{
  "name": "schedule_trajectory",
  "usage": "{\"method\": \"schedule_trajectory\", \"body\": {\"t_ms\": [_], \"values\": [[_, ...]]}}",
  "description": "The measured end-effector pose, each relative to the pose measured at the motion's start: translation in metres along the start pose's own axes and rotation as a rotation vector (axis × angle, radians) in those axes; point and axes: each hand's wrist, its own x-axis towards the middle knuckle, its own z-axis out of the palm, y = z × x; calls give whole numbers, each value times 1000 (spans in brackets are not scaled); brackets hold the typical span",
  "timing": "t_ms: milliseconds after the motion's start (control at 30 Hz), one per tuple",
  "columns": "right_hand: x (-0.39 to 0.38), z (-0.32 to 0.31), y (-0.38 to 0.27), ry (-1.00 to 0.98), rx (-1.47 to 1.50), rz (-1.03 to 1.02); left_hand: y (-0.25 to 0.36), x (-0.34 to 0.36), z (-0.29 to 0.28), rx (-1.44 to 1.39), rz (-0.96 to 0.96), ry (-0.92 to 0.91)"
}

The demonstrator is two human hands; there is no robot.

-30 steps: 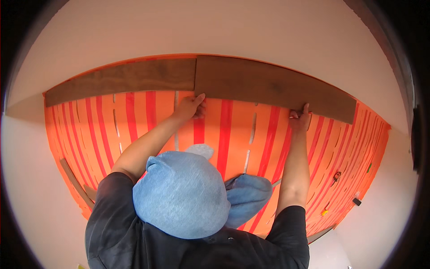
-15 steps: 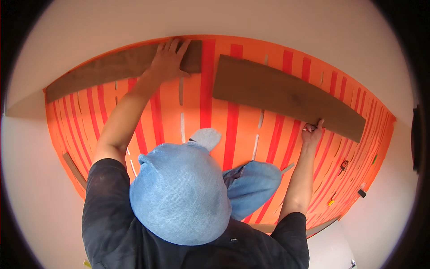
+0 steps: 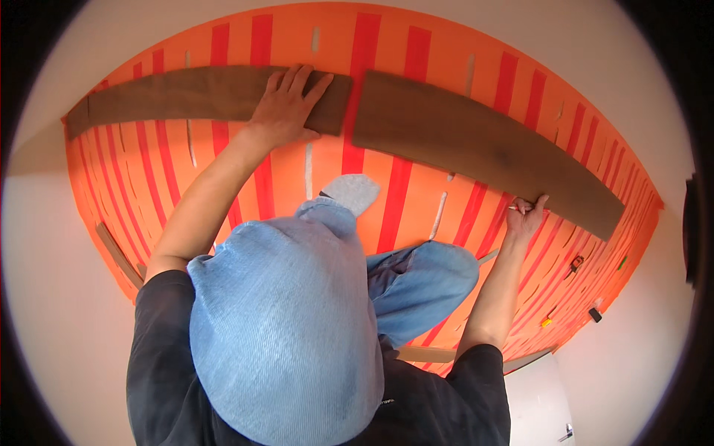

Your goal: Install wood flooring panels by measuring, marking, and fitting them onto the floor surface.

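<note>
Left hand (image 3: 286,104): lying flat, fingers spread, pressing on the right end of the left dark plank (image 3: 201,93), upper left of frame. Right hand (image 3: 526,217): gripping the lower edge of the right dark plank (image 3: 483,149), centre right. Both planks are resting on the orange striped underlay (image 3: 416,208), a narrow gap showing between them.

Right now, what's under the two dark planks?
Orange sheeting with red stripes lies under both the left plank and the right plank. The left hand presses the left one; whatever lies directly beneath the boards is covered.
</note>
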Motion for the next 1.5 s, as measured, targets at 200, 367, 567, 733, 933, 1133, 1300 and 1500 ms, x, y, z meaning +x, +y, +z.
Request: {"method": "schedule_trajectory", "body": {"t_ms": [200, 367, 567, 733, 933, 1133, 1300, 1500], "values": [[18, -16, 12, 21, -19, -48, 12, 1, 28, -90, 51, 205], [9, -27, 17, 20, -30, -29, 14, 4, 48, -231, 63, 250], [2, -21, 28, -49, -1, 16, 8, -1, 41, -208, 67, 257], [-2, -21, 28, -56, 17, 0, 8, 3, 48, -186, 85, 265], [-7, -5, 35, 78, 69, 7, 9, 2, 51, -223, 90, 334], [-6, -11, 32, 28, 85, 34, 10, 3, 49, -200, 97, 325], [3, -18, 38, 66, 46, 117, 12, 5, 55, -210, 110, 346], [4, -21, 33, 107, 113, 165, 11, 5, 55, -176, 94, 311]]}}
